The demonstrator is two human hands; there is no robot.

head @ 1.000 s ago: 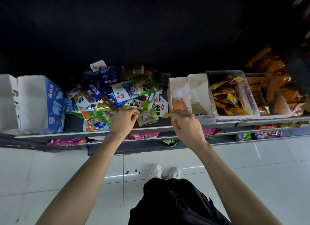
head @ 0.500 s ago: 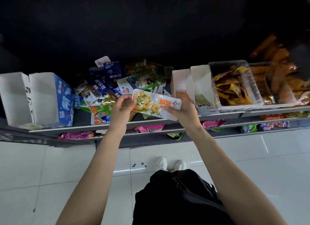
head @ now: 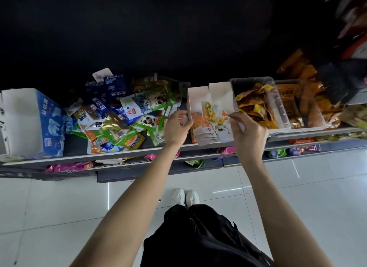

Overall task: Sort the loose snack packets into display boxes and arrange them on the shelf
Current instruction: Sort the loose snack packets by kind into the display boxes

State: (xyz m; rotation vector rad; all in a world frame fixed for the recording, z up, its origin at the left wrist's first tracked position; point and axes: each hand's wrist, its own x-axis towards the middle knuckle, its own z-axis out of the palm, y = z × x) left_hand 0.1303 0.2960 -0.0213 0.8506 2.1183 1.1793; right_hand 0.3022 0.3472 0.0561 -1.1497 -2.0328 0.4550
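With the right hand (head: 247, 133) pinching the packet (head: 213, 112) half inside the box (head: 200, 107) at 1 o'clock from the left hand (head: 176, 125) gripping its wall, the packet may snag and topple it.

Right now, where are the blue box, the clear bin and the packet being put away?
blue box (head: 50, 120): head view, printed side.
clear bin (head: 278, 105): head view, right wall.
packet (head: 210, 111): head view, printed face.
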